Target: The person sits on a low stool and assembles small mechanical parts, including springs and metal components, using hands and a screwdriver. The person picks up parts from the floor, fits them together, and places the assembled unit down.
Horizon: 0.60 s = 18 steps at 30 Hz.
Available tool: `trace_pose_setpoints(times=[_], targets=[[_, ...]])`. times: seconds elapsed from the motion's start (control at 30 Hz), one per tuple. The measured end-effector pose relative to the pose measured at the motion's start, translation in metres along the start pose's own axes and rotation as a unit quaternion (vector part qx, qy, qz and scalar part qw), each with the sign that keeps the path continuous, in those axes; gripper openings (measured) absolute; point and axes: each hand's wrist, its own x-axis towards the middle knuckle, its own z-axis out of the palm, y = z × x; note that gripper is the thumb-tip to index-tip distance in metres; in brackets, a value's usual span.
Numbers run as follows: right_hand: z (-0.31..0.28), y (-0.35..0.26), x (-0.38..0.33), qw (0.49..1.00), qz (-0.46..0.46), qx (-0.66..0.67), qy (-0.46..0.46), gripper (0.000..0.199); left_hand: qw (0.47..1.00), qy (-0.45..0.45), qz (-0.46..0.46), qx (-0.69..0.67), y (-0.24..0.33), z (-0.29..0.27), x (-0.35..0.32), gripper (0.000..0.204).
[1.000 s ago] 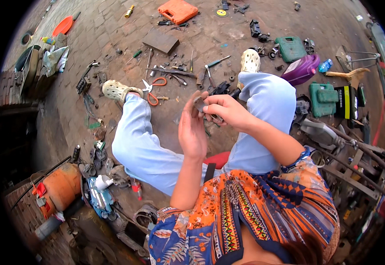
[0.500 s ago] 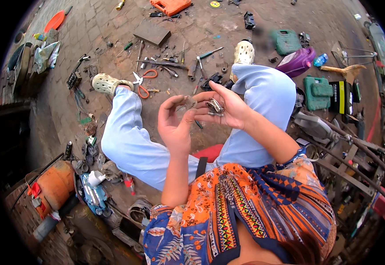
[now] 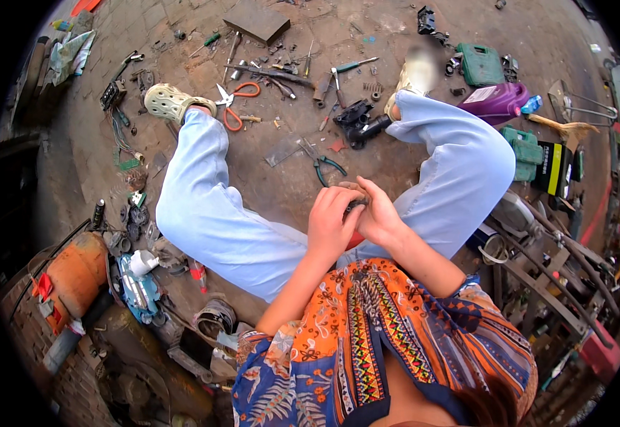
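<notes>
My hands are together just above my lap. My left hand [image 3: 330, 222] is closed, its fingertips pinching down into my right palm. Cupped beside it, my right hand [image 3: 379, 215] holds small metal parts [image 3: 357, 205], mostly hidden by the fingers, and only a dark bit shows. On the ground beyond the hands lie pliers with teal handles [image 3: 330, 168], jaws pointing away to the left. A thin flat plate [image 3: 282, 152] lies beside them. Farther off, a black mechanical part [image 3: 356, 119] sits near my right shoe.
Orange-handled scissors [image 3: 233, 107] lie by my left shoe. Beyond are a hammer [image 3: 322, 91], a screwdriver [image 3: 356, 64] and a metal block [image 3: 258, 21]. At the right stand a purple jug [image 3: 495, 102] and green cases [image 3: 480, 64]. An orange cylinder [image 3: 78, 274] is at left.
My left hand has moved right onto my right hand, whose open palm showed shiny metal parts before. Both hands are lower and nearer my body. The view has tilted, showing the pliers.
</notes>
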Motion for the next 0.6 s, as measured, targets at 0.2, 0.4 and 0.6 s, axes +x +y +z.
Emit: trace_pose_setpoints(times=[0.2,0.4,0.6], targets=[[-0.008,0.012,0.009,0.994,-0.020,-0.012,0.105,0.032,0.999,-0.046,-0.007,0.002,-0.017,0.000,-0.012,0.022],[-0.013,0.010,0.016,0.991,-0.018,-0.030,0.128,0.031,0.997,-0.057,-0.037,-0.020,-0.027,0.003,-0.015,0.021],[-0.031,0.004,0.030,0.989,-0.059,-0.054,0.121,0.035,0.979,-0.064,-0.139,-0.135,-0.022,-0.012,-0.006,0.019]])
